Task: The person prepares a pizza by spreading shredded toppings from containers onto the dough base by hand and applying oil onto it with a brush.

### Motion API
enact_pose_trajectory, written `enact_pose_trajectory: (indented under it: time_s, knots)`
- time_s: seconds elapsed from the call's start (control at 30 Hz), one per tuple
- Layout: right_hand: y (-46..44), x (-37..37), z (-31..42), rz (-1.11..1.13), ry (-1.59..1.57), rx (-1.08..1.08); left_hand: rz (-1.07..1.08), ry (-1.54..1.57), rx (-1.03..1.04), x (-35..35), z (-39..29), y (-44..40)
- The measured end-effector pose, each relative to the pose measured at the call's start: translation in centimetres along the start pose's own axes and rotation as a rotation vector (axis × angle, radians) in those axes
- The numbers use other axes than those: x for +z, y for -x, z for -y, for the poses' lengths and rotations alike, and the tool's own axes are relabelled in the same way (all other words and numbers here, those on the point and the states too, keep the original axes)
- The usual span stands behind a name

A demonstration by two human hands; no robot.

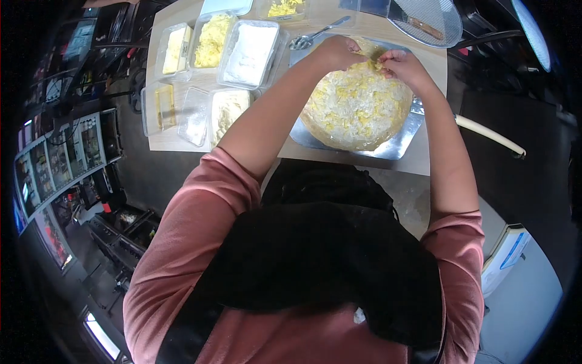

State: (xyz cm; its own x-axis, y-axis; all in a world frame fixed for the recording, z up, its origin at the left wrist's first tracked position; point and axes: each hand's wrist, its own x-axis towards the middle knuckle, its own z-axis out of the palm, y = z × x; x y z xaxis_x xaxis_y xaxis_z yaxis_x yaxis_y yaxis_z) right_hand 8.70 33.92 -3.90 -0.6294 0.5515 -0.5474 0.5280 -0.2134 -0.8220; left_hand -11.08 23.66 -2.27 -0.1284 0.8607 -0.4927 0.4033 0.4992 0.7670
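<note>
Dough first: it's a big round slab right under both hands, most of it on the near side of the fingers, with white and yellow bits scattered all over the top. Left hand is over the far edge with its fingers curled in; can't tell if there's anything in them. Right hand is just beside it, fingers bent and drawn close, yellow crumbs right at the tips, but I can't say whether it's actually pinching any. The dough's on a shiny metal sheet, and a cream handle sticks out past the right forearm. Spoon is just off the left hand. Further out that way: a tub of white powder, then a tub of yellow shreds. Strainer sits beyond the right hand.
</note>
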Motion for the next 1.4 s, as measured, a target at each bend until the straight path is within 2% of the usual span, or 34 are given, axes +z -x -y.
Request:
enact_pose_trajectory:
  time_s: [0.17, 0.27, 0.37, 0.47, 0.57, 0.67, 0.87, 0.97, 1.07, 1.23, 1.37, 1.4]
  knots:
    - [-1.0, 0.0, 0.1, -0.029, 0.229, -0.075, 0.048, 0.011, 0.05, -0.7, 2.8, -0.7]
    - [-1.8, 0.6, -0.3, -0.005, 0.141, -0.178, -0.105, -0.332, 0.239, -1.8, 2.6, 0.5]
    - [-1.1, 1.9, 2.4, -0.022, 0.318, -0.17, -0.165, -0.267, 0.074, -2.0, 2.1, 1.0]
    - [-3.1, 2.9, 2.0, 0.041, 0.267, -0.228, -0.042, -0.006, -0.032, -2.5, 3.2, 0.9]
    - [-3.1, 4.8, 3.1, 0.026, 0.356, -0.259, -0.089, -0.144, 0.037, -3.0, 4.5, 1.1]
    - [-3.8, 6.7, 2.6, -0.002, 0.379, -0.316, -0.098, 0.06, -0.095, -3.2, 4.1, 2.5]
    - [-2.3, 8.9, 3.3, -0.038, 0.295, -0.319, -0.04, 0.162, 0.032, -3.4, 6.4, 5.6]
    - [-1.2, 9.5, 2.6, 0.08, 0.246, -0.237, -0.179, 0.277, 0.011, -2.0, 8.0, 6.9]
    - [0.0, 10.3, 1.2, 0.146, 0.216, -0.222, -0.093, 0.247, -0.123, -1.6, 7.2, 8.9]
    - [3.4, 11.6, 1.0, 0.043, 0.262, -0.224, -0.163, 0.188, 0.079, 0.4, 9.8, 10.1]
    - [4.7, 13.5, -0.9, 0.049, 0.117, -0.278, -0.238, 0.234, 0.054, 1.1, 8.4, 11.3]
    - [4.7, 13.8, -1.3, 0.049, 0.002, -0.226, -0.222, 0.233, 0.054, 1.0, 7.8, 11.6]
